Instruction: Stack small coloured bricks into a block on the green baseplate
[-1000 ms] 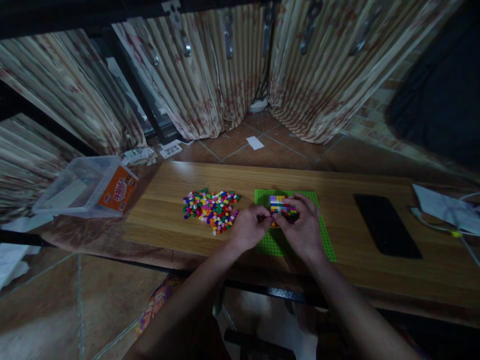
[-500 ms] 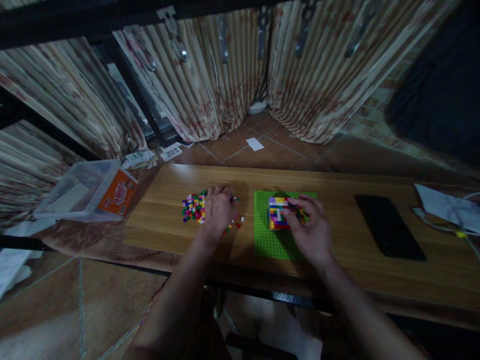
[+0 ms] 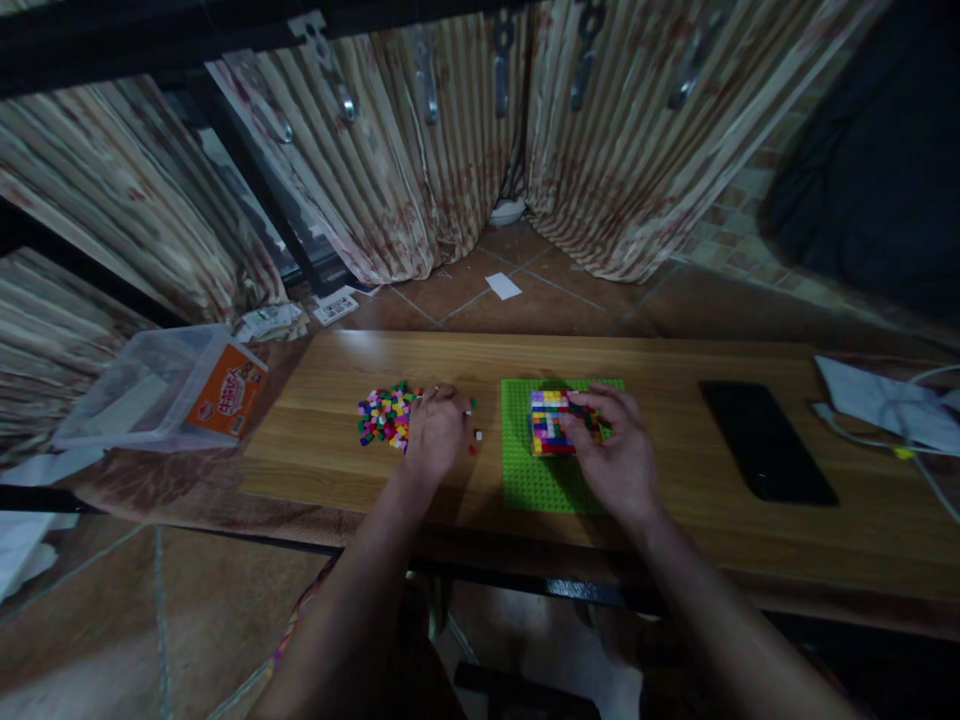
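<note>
A: Left hand (image 3: 438, 432), finger state?

B: Fingers curled down at the right side of the brick pile (image 3: 384, 416). From my remote head feed I can't tell whether they pinch a piece.

A: Right hand (image 3: 619, 452)?

B: Thumb and fingers gripping the right part of the multicoloured brick build (image 3: 547, 436), over the green baseplate (image 3: 544, 490).

A: Farther out?

B: I log a loose white brick (image 3: 478, 435) between left hand and baseplate, on the wooden table (image 3: 315, 465); black slab (image 3: 765, 440) to the right; clear bin (image 3: 161, 425) beyond the table's left end.

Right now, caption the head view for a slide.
Left hand at the loose bricks, right hand holding the brick block.
</note>
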{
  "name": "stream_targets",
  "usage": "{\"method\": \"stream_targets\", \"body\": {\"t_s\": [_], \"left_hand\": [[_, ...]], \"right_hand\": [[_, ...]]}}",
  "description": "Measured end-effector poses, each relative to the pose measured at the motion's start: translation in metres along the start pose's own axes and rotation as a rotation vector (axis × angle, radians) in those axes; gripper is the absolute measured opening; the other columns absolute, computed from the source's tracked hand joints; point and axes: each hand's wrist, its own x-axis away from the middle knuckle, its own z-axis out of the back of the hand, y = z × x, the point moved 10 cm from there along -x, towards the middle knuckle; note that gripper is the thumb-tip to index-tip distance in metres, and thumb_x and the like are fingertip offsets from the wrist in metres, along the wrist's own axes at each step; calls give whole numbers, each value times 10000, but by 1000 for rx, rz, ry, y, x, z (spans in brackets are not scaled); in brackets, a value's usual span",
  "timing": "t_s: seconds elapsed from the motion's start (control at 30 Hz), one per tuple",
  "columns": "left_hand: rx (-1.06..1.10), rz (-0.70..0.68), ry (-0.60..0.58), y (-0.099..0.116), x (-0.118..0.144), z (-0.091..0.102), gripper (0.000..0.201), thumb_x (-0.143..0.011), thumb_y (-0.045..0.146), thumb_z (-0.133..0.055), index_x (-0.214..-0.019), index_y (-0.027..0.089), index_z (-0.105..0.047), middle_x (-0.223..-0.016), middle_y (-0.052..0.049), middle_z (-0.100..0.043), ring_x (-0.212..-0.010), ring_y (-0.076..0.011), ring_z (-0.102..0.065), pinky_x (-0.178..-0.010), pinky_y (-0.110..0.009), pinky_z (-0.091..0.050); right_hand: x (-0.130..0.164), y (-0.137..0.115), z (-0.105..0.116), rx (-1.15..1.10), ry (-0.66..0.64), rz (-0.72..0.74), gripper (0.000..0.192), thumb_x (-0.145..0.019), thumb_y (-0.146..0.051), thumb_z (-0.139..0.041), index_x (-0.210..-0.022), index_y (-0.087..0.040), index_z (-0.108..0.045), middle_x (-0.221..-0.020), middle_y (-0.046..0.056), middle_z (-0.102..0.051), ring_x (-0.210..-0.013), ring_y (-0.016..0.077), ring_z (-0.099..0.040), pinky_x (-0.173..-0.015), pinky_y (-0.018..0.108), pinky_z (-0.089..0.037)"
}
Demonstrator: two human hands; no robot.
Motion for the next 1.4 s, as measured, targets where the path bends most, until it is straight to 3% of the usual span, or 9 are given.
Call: {"method": "stream_targets", "body": {"t_s": [0.17,0.3,0.5,0.63,0.9,1.0,1.17,1.27,1.4], "left_hand": [[120,-63,35,4,8,11,132,-816,160,-543,-823,184,-673,-957,-94,-672,-943,-247,-587,-897,-392,-435],[436,-59,48,5,9,17,121,-848,201,-537,-846,181,-657,-905,-65,-673,-882,-202,-601,-854,-341,-457],[1236,73,-226,37,16,-9,204,-821,355,-623,-868,162,-669,-779,-23,-657,-726,-142,-589,-683,-249,-462],[1470,157,-355,55,24,-20,234,-772,374,-695,-821,146,-687,-709,-13,-632,-669,-114,-557,-645,-226,-436],[1556,173,-446,66,28,-24,252,-732,378,-741,-719,134,-682,-656,0,-617,-612,-83,-514,-619,-207,-408],[1511,201,-464,68,28,-30,271,-740,404,-726,-730,137,-681,-690,-12,-648,-630,-94,-541,-622,-211,-415],[1382,280,-261,47,17,-34,275,-775,402,-660,-677,145,-648,-642,0,-613,-603,-105,-521,-583,-216,-399],[1313,316,-193,38,14,-39,230,-770,360,-646,-690,145,-642,-639,9,-590,-614,-109,-516,-583,-216,-394],[1245,274,-212,42,13,-46,217,-775,350,-626,-715,142,-651,-641,12,-578,-618,-112,-502,-580,-218,-380]], "right_hand": [[-1,-1,2,-1,13,-13,206,-817,-327,-625,-982,-220,-683,-1196,101,-584,-1144,257,-556,-998,481,-435],[0,-13,5,-13,37,44,184,-840,-308,-602,-987,-227,-677,-1208,93,-580,-1144,249,-560,-1013,485,-434],[9,-45,-6,-73,-86,226,169,-890,-265,-565,-1018,-280,-675,-1187,60,-606,-1113,225,-581,-971,452,-480],[18,-61,-17,-72,-216,341,200,-902,-243,-571,-1069,-294,-667,-1056,46,-657,-1017,218,-605,-884,428,-510],[21,-64,-19,-135,-386,312,137,-931,-273,-545,-984,-261,-670,-846,23,-655,-817,180,-618,-729,337,-518],[15,-52,-9,-114,-353,290,117,-912,-291,-577,-946,-263,-686,-862,22,-664,-841,185,-622,-736,339,-518],[-2,-9,18,-6,-125,145,126,-862,-355,-638,-890,-272,-728,-956,34,-664,-921,210,-626,-820,394,-516],[-1,-1,16,8,-145,145,130,-862,-350,-639,-900,-279,-741,-990,37,-661,-952,211,-618,-863,405,-506],[4,0,7,10,-201,164,130,-865,-338,-638,-914,-301,-753,-1059,42,-645,-1009,219,-595,-893,419,-495]]}}
